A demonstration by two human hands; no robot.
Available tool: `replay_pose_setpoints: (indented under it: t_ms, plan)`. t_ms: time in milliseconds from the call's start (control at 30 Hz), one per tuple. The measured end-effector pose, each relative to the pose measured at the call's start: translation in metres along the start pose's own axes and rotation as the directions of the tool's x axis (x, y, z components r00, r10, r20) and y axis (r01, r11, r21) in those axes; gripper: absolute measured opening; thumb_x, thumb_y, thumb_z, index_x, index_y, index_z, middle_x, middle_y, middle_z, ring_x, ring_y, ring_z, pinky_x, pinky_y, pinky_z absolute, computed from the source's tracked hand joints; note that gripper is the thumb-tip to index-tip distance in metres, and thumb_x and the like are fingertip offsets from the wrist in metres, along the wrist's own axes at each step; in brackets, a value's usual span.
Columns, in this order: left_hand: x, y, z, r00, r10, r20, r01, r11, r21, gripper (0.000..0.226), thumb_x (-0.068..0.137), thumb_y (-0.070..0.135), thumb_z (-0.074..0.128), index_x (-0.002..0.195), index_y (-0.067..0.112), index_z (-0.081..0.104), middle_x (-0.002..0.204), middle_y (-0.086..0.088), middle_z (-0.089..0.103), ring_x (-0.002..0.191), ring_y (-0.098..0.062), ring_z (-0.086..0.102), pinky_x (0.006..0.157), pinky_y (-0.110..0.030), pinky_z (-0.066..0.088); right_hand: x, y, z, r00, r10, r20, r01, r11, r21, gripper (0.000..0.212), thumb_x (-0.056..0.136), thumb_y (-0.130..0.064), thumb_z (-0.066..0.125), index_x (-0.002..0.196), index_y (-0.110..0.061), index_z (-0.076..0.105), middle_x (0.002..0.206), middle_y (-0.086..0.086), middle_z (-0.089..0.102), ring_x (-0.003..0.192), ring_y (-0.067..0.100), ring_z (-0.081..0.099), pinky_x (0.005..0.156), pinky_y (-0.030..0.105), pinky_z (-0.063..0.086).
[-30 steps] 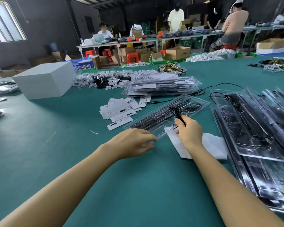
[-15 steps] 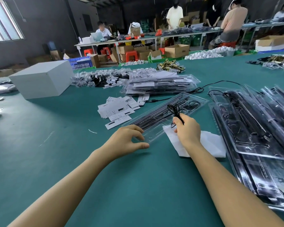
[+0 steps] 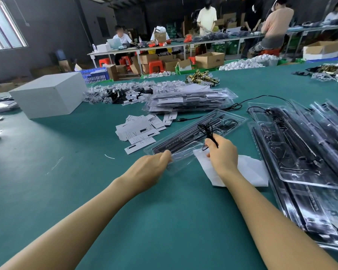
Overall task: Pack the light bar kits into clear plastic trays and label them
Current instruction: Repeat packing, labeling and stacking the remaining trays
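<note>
Table [image 3: 47,191] w/ teal-green cover, plain, a few thin pale scratch marks. Clear tray [image 3: 232,118] is see-through, black light bars inside. Cable bundle [image 3: 206,129] black. Paper sheet [image 3: 250,172] white. Label cards [image 3: 139,131] white w/ black bars & fine print. Box [image 3: 49,94] plain white-grey. Stack of packed trays [image 3: 189,101] clear, black contents, white labels. Tray pile at right [image 3: 308,152] clear w/ black parts. Brass-gold hardware [image 3: 202,77]. Stools [image 3: 155,66] red-orange. Crate [image 3: 95,75] blue. Cartons [image 3: 210,59] brown
</note>
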State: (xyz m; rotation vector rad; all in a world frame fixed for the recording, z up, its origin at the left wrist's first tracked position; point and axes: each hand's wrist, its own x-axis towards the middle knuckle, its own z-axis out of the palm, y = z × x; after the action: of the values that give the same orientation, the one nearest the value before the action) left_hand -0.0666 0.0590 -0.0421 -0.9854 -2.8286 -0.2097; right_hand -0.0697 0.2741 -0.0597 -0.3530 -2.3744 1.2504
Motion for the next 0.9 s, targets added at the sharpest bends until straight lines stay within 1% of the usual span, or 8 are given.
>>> replay_pose_setpoints:
  t_ms: [100, 200, 267, 367, 467, 567, 667, 900]
  plan:
    - [0.005, -0.005, 0.000, 0.993, -0.044, -0.107, 0.041, 0.999, -0.032, 0.013, 0.101, 0.019, 0.037, 0.099, 0.008, 0.042, 0.096, -0.010, 0.069, 0.073, -0.040, 0.054, 0.065, -0.045, 0.043, 0.000, -0.001, 0.001, 1.000, -0.022, -0.003, 0.022, 1.000, 0.022, 0.027, 0.100, -0.025, 0.047, 0.116, -0.010, 0.062, 0.095, 0.008, 0.067, 0.086, 0.030, 0.063, 0.075, 0.036, 0.047]
    - [0.008, -0.009, -0.001, 0.977, -0.108, -0.181, 0.075, 0.981, -0.181, 0.011, 0.100, 0.019, 0.042, 0.093, 0.012, 0.047, 0.075, 0.012, 0.064, 0.070, -0.031, 0.058, 0.059, -0.029, 0.034, -0.002, -0.001, 0.003, 0.999, -0.043, -0.023, 0.044, 0.997, 0.071, 0.026, 0.100, -0.023, 0.048, 0.118, -0.011, 0.062, 0.096, 0.008, 0.067, 0.086, 0.031, 0.062, 0.076, 0.037, 0.047]
    - [0.011, -0.011, -0.003, 0.972, -0.160, -0.173, 0.106, 0.952, -0.287, 0.015, 0.101, 0.017, 0.042, 0.086, 0.021, 0.043, 0.080, 0.019, 0.067, 0.074, -0.016, 0.065, 0.066, -0.023, 0.043, -0.004, -0.001, 0.004, 0.995, -0.093, -0.044, 0.096, 0.992, 0.086, 0.025, 0.099, -0.019, 0.049, 0.118, -0.009, 0.063, 0.098, 0.009, 0.066, 0.086, 0.030, 0.060, 0.077, 0.037, 0.046]
    - [0.016, -0.015, -0.005, 0.958, -0.275, -0.084, 0.200, 0.847, -0.492, 0.024, 0.102, 0.018, 0.041, 0.078, 0.023, 0.044, 0.084, 0.015, 0.072, 0.074, -0.001, 0.068, 0.080, -0.026, 0.052, -0.007, -0.001, 0.008, 0.972, -0.232, -0.050, 0.233, 0.972, 0.029, 0.022, 0.097, -0.013, 0.053, 0.113, -0.003, 0.065, 0.101, 0.008, 0.059, 0.083, 0.025, 0.055, 0.071, 0.027, 0.038]
    - [0.021, -0.018, -0.009, 0.949, -0.315, -0.030, 0.231, 0.753, -0.616, 0.025, 0.102, 0.016, 0.040, 0.078, 0.017, 0.048, 0.081, 0.009, 0.073, 0.072, -0.007, 0.071, 0.081, -0.036, 0.057, -0.008, 0.001, 0.009, 0.942, -0.333, -0.034, 0.333, 0.943, -0.027, 0.019, 0.094, -0.009, 0.058, 0.108, 0.000, 0.066, 0.097, 0.005, 0.050, 0.080, 0.019, 0.049, 0.068, 0.021, 0.031]
    - [0.024, -0.019, -0.012, 0.947, -0.320, -0.021, 0.231, 0.726, -0.647, 0.026, 0.102, 0.013, 0.040, 0.078, 0.014, 0.048, 0.079, 0.002, 0.074, 0.073, -0.016, 0.072, 0.079, -0.043, 0.058, -0.006, 0.001, 0.005, 0.908, -0.418, 0.030, 0.419, 0.904, -0.085, 0.019, 0.092, -0.008, 0.060, 0.109, -0.003, 0.067, 0.095, 0.007, 0.056, 0.082, 0.025, 0.054, 0.068, 0.030, 0.039]
    - [0.026, -0.020, -0.012, 0.945, -0.326, -0.013, 0.239, 0.718, -0.654, 0.027, 0.102, 0.011, 0.039, 0.077, 0.014, 0.048, 0.077, 0.001, 0.074, 0.071, -0.016, 0.072, 0.076, -0.043, 0.058, -0.004, -0.001, -0.001, 0.870, -0.487, 0.081, 0.494, 0.861, -0.123, 0.022, 0.089, -0.007, 0.064, 0.110, -0.003, 0.068, 0.098, 0.008, 0.065, 0.089, 0.030, 0.057, 0.074, 0.039, 0.047]
    - [0.029, -0.020, -0.013, 0.937, -0.349, 0.013, 0.263, 0.680, -0.684, 0.027, 0.101, 0.010, 0.039, 0.076, 0.012, 0.048, 0.076, -0.002, 0.073, 0.067, -0.013, 0.070, 0.073, -0.040, 0.059, -0.006, 0.001, -0.010, 0.809, -0.564, 0.169, 0.587, 0.790, -0.176, 0.020, 0.089, -0.011, 0.066, 0.107, -0.005, 0.070, 0.106, 0.006, 0.066, 0.092, 0.028, 0.060, 0.076, 0.029, 0.045]
